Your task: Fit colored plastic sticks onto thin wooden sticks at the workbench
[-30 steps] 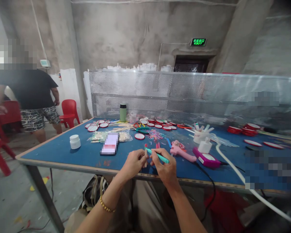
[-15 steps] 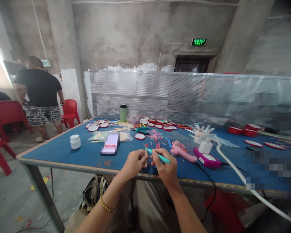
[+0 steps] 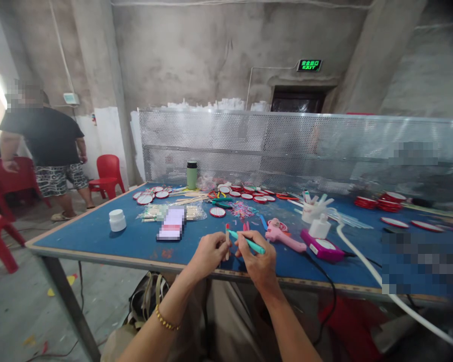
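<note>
My left hand (image 3: 207, 254) is closed on a thin flat stick (image 3: 227, 236) with a red tip, held upright over the near edge of the blue table (image 3: 98, 234). My right hand (image 3: 258, 259) grips a teal marker pen (image 3: 247, 242), whose tip touches the stick. Both hands meet just above the table's front edge. A pink glue gun (image 3: 283, 236) lies just beyond my right hand.
Round red-rimmed discs (image 3: 245, 193), wooden sticks, a white jar (image 3: 117, 220), a green flask (image 3: 191, 175), a white pen cup (image 3: 310, 210) and a magenta device (image 3: 322, 246) lie on the table. A perforated metal screen (image 3: 287, 146) backs it. A person in black stands at left by red chairs (image 3: 107, 173).
My hands hold the same pose. The person at the left has shifted about near the red chairs.
</note>
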{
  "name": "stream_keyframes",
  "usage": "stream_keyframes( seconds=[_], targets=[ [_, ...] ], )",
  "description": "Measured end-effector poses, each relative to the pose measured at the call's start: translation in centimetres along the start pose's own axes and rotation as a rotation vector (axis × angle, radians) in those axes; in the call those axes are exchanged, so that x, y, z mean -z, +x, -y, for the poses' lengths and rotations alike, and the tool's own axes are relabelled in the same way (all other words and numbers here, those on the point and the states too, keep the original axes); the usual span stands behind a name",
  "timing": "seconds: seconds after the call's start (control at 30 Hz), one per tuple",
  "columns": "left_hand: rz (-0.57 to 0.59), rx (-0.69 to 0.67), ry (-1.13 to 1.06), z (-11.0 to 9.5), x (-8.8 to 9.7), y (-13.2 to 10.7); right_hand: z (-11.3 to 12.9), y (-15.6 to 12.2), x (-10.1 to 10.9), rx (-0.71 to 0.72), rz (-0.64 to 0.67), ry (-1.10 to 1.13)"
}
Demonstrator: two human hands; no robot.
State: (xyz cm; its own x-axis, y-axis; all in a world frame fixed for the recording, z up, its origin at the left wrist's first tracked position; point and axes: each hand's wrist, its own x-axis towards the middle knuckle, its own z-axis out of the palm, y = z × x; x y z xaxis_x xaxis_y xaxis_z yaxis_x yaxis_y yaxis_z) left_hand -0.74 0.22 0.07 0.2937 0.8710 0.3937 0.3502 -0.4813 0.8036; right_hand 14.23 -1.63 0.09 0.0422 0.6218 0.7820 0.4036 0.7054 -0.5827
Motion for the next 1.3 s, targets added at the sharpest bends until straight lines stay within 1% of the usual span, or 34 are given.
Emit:
stream_keyframes(
  seconds=[0.5, 0.7, 1.0, 1.3],
  targets=[
    [-0.008, -0.001, 0.002, 0.04, 0.03, 0.02, -0.03, 0.01, -0.11, -0.02, -0.007, 0.023],
    [-0.006, 0.013, -0.002, 0.02, -0.01, 0.03, 0.08, 0.04, -0.04, -0.01, -0.003, 0.01],
    [-0.01, -0.001, 0.004, 0.18, 0.05, 0.02, 0.08, 0.01, -0.1, 0.003, -0.021, -0.001],
    [-0.005, 0.0, -0.016, 0.12, 0.03, 0.0, -0.05, 0.01, -0.14, -0.009, -0.017, 0.009]
  ],
)
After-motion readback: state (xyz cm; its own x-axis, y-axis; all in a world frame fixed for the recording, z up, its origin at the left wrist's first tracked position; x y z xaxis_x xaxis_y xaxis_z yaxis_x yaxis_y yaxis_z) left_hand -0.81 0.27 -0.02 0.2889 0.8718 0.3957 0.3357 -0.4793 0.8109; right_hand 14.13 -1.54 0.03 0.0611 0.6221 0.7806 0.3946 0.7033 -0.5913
